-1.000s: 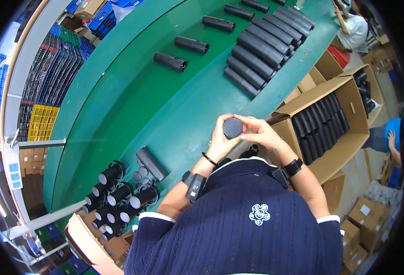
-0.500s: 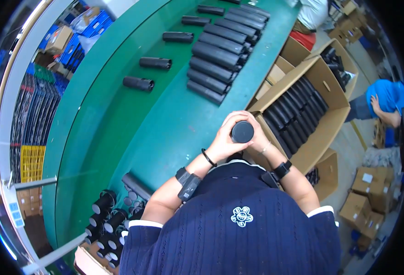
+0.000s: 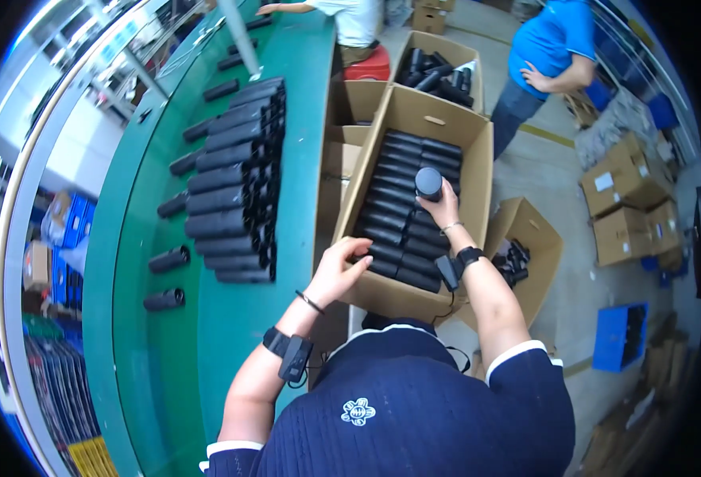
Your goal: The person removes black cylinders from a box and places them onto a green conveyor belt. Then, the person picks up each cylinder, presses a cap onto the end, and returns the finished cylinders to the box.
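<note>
My right hand [image 3: 445,207] is wrapped round a black cylindrical tube [image 3: 428,183] with a flat round end facing up, held above a cardboard box [image 3: 463,118]. Inside that box, rows of similar black tubes [image 3: 394,189] lie on their sides, packed close together. At the box's near left corner is my left hand [image 3: 339,270], thumb and fingers apart with nothing between them. Its fingertips reach over the rim; whether they touch the cardboard or a tube I cannot tell.
Many black tubes [image 3: 225,179] lie stacked on the green table [image 3: 299,159] at left. A second box [image 3: 478,79] of black parts stands behind, another box [image 3: 545,253] at right. One person in blue [image 3: 553,48] stands at far right; another sits by a red stool [image 3: 370,65].
My body has turned right toward the box. Both hands were round the tube over my front; the left has let go and the right has carried it over the box.
</note>
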### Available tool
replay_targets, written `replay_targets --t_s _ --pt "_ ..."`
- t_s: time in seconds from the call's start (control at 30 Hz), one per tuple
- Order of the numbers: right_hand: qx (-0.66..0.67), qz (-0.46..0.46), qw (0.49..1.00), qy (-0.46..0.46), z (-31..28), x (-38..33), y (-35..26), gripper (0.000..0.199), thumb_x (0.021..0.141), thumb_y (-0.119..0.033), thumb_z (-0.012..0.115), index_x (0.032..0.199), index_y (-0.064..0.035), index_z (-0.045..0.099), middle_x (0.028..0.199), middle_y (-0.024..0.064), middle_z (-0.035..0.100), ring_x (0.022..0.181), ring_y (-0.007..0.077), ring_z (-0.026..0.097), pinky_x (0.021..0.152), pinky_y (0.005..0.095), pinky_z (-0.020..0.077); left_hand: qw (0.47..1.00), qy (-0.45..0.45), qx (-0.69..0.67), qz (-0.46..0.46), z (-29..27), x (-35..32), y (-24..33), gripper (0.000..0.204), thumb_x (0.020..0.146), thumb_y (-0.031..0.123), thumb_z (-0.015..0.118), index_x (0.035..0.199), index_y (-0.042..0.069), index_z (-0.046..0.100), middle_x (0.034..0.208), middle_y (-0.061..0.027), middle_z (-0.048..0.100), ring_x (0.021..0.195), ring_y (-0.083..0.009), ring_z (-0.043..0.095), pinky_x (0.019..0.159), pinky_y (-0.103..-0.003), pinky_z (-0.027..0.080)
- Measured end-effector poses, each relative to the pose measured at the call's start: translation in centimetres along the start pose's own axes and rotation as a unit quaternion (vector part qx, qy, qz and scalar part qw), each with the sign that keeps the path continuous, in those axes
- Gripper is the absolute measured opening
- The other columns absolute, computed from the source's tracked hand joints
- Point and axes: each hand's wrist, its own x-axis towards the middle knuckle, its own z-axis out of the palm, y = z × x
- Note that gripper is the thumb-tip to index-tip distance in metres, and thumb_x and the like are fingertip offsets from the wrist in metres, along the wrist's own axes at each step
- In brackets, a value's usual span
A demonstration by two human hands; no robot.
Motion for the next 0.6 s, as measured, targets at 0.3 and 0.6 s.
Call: replay_targets --t_s 0.3,0.6 --pt "0.183 0.205 0.962 -0.001 -3.1 4.6 9.0 0.055 0.064 -0.008 0.080 0.112 -0.0030 0.053 0.102 0.0061 0.063 0.091 0.0161 0.061 0.080 0.0302 0.0499 0.956 -0.152 0.229 0.103 11.0 20.7 0.8 0.067 0.078 0.007 0.061 0.139 0.006 0.033 0.088 -0.0150 0.060 0.079 -0.0308 0.061 0.070 -0.039 0.050" --pt "0.185 0.239 0.952 0.053 -4.5 8.3 14.4 0.045 0.066 -0.014 0.077 0.105 -0.0023 0.057 0.094 0.0077 0.065 0.084 0.0155 0.060 0.073 0.0299 0.0494 0.914 -0.168 0.348 0.123 17.1 28.7 0.8 0.071 0.077 0.016 0.064 0.141 0.010 0.033 0.100 -0.0109 0.061 0.093 -0.0283 0.061 0.077 -0.043 0.048"
